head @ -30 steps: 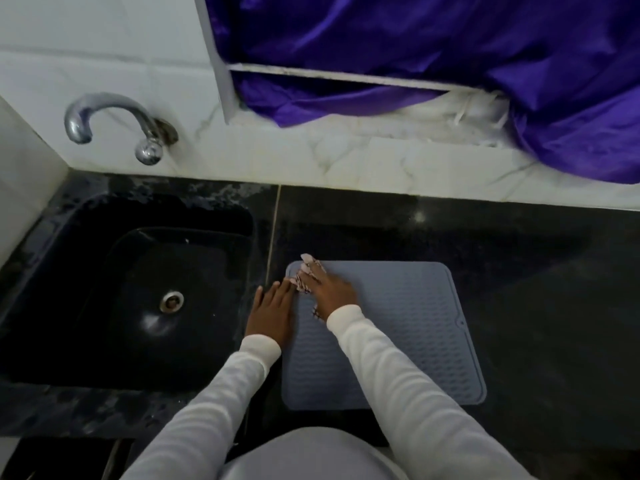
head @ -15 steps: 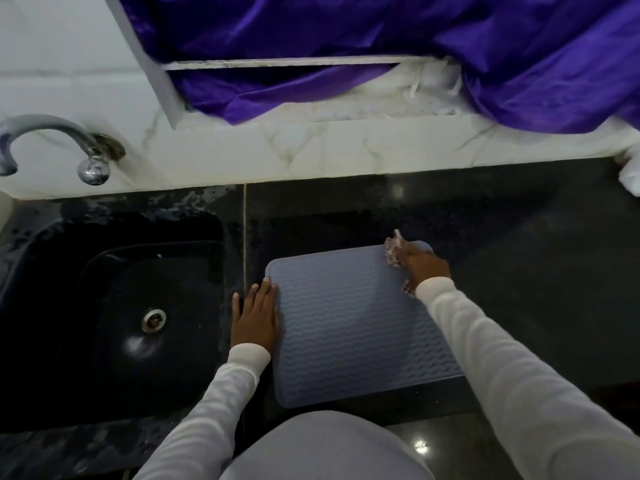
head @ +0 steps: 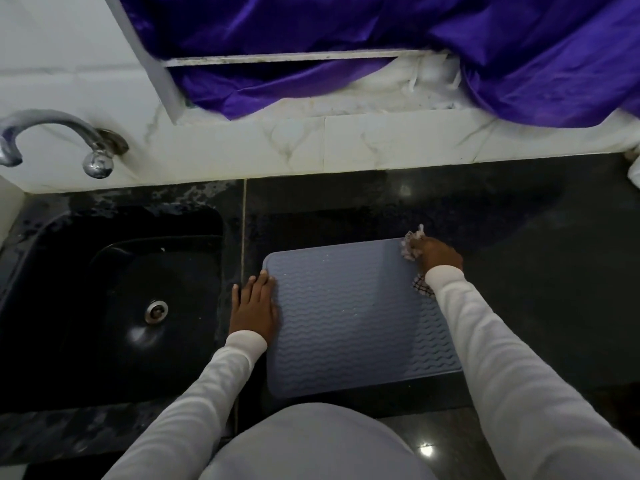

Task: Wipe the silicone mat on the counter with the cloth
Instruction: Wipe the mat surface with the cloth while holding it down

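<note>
**Cloth at the mat's far right corner**

The left hand (head: 254, 308) lies flat with fingers straight and close together, pressing the near-left edge of the grey silicone mat (head: 349, 317) on the black counter (head: 519, 237). Across the mat, the right hand (head: 437, 256) grips a bunched checked cloth (head: 411, 247) against the far right corner. Left of the flat hand sits the black sink (head: 114, 299), with the tap (head: 62, 140) beyond. Purple fabric (head: 381, 32) hangs farthest back.
</note>
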Motion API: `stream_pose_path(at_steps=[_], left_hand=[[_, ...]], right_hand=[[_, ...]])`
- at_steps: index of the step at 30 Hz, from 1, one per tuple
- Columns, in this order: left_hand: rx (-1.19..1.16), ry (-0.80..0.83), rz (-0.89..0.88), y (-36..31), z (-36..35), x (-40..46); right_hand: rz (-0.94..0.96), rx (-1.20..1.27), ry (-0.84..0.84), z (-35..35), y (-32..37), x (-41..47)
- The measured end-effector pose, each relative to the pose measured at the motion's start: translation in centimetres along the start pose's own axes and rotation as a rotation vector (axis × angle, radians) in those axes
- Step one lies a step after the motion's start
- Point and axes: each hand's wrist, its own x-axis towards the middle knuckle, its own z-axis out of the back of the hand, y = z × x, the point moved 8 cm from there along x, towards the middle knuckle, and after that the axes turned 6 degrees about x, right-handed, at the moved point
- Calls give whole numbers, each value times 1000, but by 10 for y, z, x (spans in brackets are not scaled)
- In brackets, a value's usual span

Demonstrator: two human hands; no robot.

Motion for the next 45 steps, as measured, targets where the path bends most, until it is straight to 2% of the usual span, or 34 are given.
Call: stream_pose_path(at_steps=[3, 6, 8, 11, 14, 16, 18, 22, 26, 28, 31, 35, 38, 40, 43, 45], left_hand=[[5, 20, -20, 2, 1, 1], [13, 20, -17, 2, 2, -1], [15, 29, -16, 1, -1, 0], [9, 8, -7, 1, 2, 0], [24, 25, -13, 1, 1, -1], [29, 31, -14, 2, 2, -3], [32, 44, -18, 3, 1, -4], [7, 20, -12, 4, 4, -6], [-5, 1, -20, 2, 5, -7], [-13, 3, -13, 2, 5, -6], [-15, -4, -7, 1, 4, -6], [-13, 14, -2, 0, 2, -5], [-13, 31, -6, 1, 0, -3], [10, 42, -6, 1, 0, -3], [31, 36, -18, 1, 2, -4], [27, 24, -27, 1, 2, -5]], right_hand=[[108, 21, 28, -3, 53, -23], [436, 87, 101, -23, 136, -68], [562, 148, 119, -44, 185, -97], [674, -17, 220, -105, 223, -122], [671, -68, 275, -138, 208, -126], [654, 15, 254, -125, 195, -119], [657, -5, 265, -109, 176, -105], [616, -187, 108, -61, 121, -70], [494, -461, 50, -31, 49, -45], [409, -403, 47, -24, 27, -32], [410, -366, 51, -27, 54, -42], [593, -157, -93, -35, 145, -70], [719, 19, 17, -70, 209, -85], [732, -16, 87, -97, 233, -90], [645, 30, 200, -119, 226, -84], [617, 50, 205, -112, 206, -75]])
